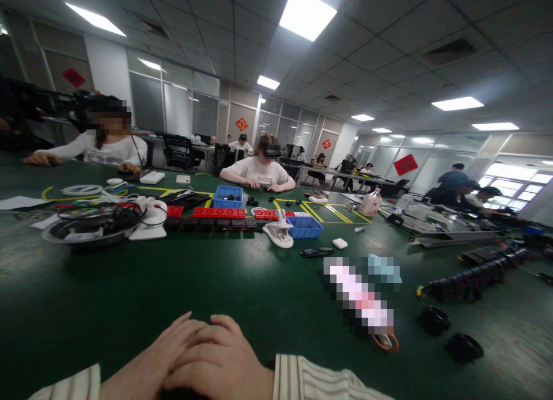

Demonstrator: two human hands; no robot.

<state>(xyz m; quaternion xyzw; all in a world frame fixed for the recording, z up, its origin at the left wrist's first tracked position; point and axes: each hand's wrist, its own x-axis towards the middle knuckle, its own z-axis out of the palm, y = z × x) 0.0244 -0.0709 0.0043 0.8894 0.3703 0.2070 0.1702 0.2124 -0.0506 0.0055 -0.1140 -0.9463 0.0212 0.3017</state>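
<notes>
My left hand [149, 354] and my right hand [216, 357] are together at the bottom edge of the view, at the near side of the green table. The right one lies across the left, its fingers bent over the back of it. Most of the left hand's fingers are hidden under the right; one fingertip shows at the top. A dark patch is visible beneath the hands, too little of it to name. To the right of them lies a blurred pink-and-white item [360, 293], with an orange loop [386, 341] at its lower end.
Farther back stand a metal bowl [73, 239] with cables, a white clamp stand [279, 230], red sockets [219, 213] and blue bins [228, 196] [306, 226]. Black round parts [464, 348] and a dark cable strip [473, 276] lie at right. Across the table, several people sit.
</notes>
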